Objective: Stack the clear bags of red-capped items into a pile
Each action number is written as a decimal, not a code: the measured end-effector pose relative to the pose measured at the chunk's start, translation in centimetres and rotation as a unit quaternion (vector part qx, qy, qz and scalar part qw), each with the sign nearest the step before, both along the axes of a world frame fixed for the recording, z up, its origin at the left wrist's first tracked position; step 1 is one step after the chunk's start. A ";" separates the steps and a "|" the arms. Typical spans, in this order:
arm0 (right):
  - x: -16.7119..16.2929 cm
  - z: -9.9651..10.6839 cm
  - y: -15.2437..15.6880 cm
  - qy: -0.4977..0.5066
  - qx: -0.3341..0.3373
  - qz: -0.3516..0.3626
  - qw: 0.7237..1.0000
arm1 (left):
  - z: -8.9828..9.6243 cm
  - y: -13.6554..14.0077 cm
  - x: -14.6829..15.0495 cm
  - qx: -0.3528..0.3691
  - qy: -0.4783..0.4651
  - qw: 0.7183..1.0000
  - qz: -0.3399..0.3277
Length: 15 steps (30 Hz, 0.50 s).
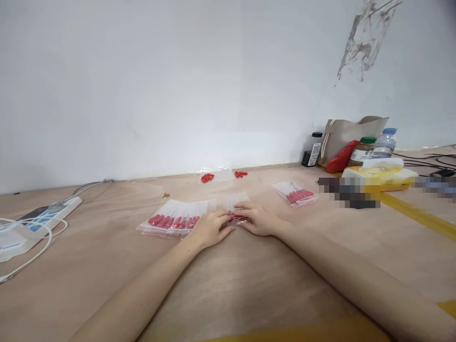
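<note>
A small clear plastic bag [238, 198] with red pieces in its near end lies between my two hands. My left hand [211, 229] has its fingers closed at the bag's left near corner. On the opposite side, my right hand [261, 220] pinches the near edge, its fingers lying over the red pieces and partly hiding them. Just left of my left hand is an overlapping row of similar bags [174, 209], each with red capsule-shaped pieces at the near end. Another small stack of filled bags [294, 193] rests to the right of my right hand.
Loose red pieces [207, 177] lie by the wall on clear plastic, with a second cluster [241, 174] beside them. A power strip [42, 228] with white cables is at left. At right stand a tissue pack [381, 176], a dark bottle [312, 150], a jar [362, 151] and a beige bag [351, 135].
</note>
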State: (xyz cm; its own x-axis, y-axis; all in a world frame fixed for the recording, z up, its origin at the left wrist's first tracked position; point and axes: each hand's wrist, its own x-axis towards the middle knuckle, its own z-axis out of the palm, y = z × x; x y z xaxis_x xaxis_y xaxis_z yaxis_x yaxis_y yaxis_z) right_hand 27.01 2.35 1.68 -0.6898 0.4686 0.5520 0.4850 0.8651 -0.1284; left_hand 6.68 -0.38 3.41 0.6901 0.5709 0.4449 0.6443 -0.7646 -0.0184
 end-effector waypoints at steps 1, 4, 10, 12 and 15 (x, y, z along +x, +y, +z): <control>0.6 0.2 -0.1 -0.004 -0.003 -0.008 1.000 | -0.3 -0.1 -0.1 0.008 0.004 1.000 0.004; 2.7 0.8 -0.4 -0.029 0.018 -0.031 0.999 | -1.0 -0.2 0.0 0.044 0.024 0.999 0.013; 4.8 0.8 -0.2 -0.099 0.165 -0.066 0.979 | -1.8 0.0 0.2 0.124 0.072 0.989 0.019; 4.5 0.5 0.0 -0.116 0.217 -0.066 0.967 | -1.7 0.0 0.2 0.127 0.072 0.989 0.024; 3.7 0.1 0.1 -0.131 0.270 -0.074 0.951 | -1.4 -0.2 0.2 0.120 0.059 0.991 0.031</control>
